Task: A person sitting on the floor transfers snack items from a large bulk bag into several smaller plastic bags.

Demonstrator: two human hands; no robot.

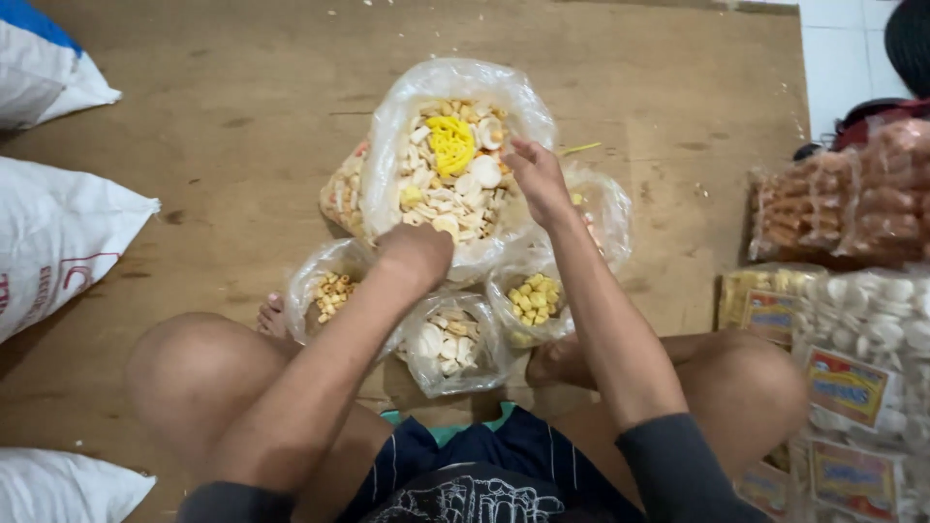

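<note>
A large clear plastic bag (455, 92) full of mixed white, cream and yellow raw crackers stands on the wooden board (242, 116) in front of my crossed legs. My right hand (536, 176) grips its right rim. My left hand (418, 254) holds the bag's near rim, fingers curled out of sight. Three small open bags sit close to me: ring-shaped pieces (329, 291), white round pieces (448, 344) and small yellow pieces (533, 298). Another bag of orange-brown pieces (341, 194) leans behind the large bag's left side.
White woven sacks lie at the left edge (53, 232), top left (44, 68) and bottom left (68, 484). At the right are stacked packets of brown crackers (833, 194) and white crackers (872, 329). White tiled floor (843, 48) shows at top right.
</note>
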